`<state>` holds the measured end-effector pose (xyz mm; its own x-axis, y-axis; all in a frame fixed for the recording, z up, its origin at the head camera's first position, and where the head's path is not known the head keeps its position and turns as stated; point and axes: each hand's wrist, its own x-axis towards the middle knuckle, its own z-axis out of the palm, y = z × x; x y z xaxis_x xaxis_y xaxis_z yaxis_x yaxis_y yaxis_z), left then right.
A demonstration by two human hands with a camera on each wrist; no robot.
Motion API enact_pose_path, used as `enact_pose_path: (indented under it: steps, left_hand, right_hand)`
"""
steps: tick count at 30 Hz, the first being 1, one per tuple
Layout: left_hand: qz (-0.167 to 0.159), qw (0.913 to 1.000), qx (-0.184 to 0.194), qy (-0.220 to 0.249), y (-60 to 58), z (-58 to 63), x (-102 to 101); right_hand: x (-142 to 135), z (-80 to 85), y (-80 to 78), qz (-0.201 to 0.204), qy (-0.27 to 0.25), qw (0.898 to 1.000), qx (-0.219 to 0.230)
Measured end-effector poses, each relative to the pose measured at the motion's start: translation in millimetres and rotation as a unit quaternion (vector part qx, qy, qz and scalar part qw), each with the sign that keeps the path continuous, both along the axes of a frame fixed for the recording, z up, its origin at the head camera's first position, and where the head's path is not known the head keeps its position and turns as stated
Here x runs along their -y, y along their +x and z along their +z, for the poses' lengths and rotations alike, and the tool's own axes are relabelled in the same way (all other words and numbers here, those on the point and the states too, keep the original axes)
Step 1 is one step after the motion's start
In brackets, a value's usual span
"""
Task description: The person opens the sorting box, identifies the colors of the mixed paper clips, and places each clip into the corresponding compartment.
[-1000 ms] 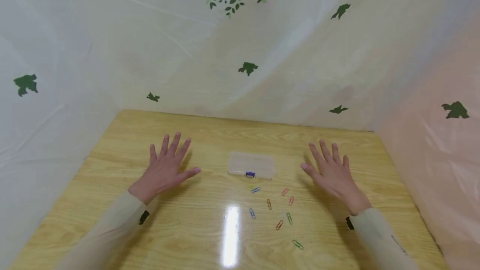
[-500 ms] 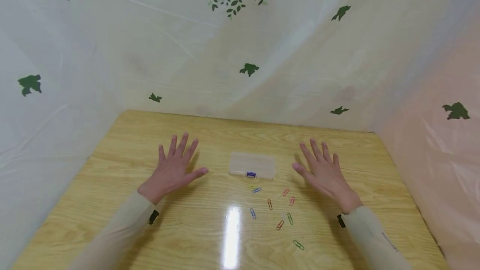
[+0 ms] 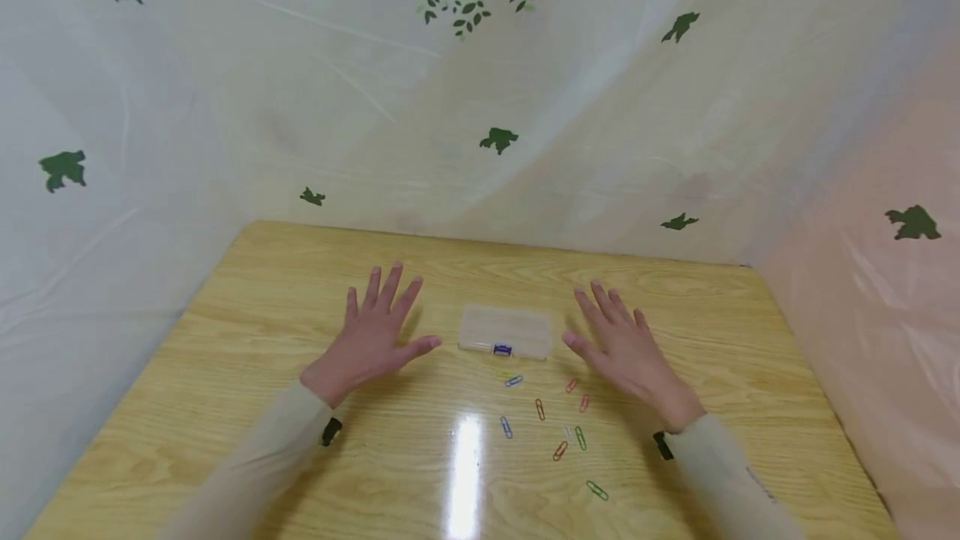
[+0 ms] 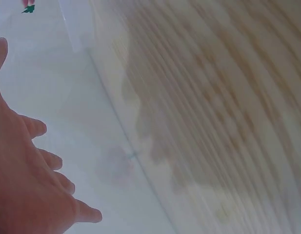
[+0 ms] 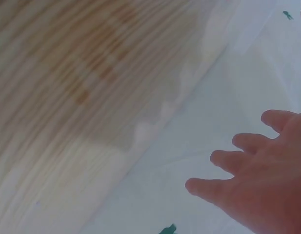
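Prog. looks approx. nil: L hand and R hand hold nothing, fingers spread, either side of a flat rectangular clear-plastic box w/ blue latch, apparently closed. Small multicoloured oval paper clips lie loose nearer the person on the wood-grain surface; handling's all TBD. No legible brands/labels; dark mark on beige R sleeve unreadable.

The left sleeve is long, pale beige and faintly creased, reaching the wrist. The right sleeve matches, bearing a thin dark marking too small to read. A small black block shows beside the left sleeve's end; a second black block sits beside the right's.
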<state>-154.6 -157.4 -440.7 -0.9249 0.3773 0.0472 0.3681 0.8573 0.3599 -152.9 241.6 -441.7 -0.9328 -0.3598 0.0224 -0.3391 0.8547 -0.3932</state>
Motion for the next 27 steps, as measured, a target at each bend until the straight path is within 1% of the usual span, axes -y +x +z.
enact_pose_path:
  steps: [5,9,13,20,23,27]
  left_hand:
    - [-0.020,0.9995,0.005,0.025,-2.1,3.1,-12.8]
    - [-0.035,0.9987,-0.004,0.036,-3.6,2.6,-20.5]
    - [-0.049,0.9971,-0.006,0.058,-5.1,1.9,-26.2]
    - [-0.072,0.9915,0.015,0.107,-8.7,-2.3,-33.6]
    - [-0.085,0.9893,0.023,0.117,-10.0,-4.3,-35.9]
    - [-0.091,0.9887,0.024,0.117,-11.0,-5.7,-39.0]
  right_hand:
    - [10.1,1.8,2.0,0.019,-0.018,1.000,-0.006]
    - [17.2,2.7,3.1,0.035,-0.034,0.999,-0.007]
    - [22.9,2.8,2.5,0.048,-0.043,0.998,-0.005]
    - [32.8,3.1,1.5,0.067,-0.069,0.995,0.038]
    - [35.7,0.9,1.1,0.069,-0.077,0.993,0.052]
    - [38.4,-1.4,0.4,0.065,-0.074,0.993,0.062]
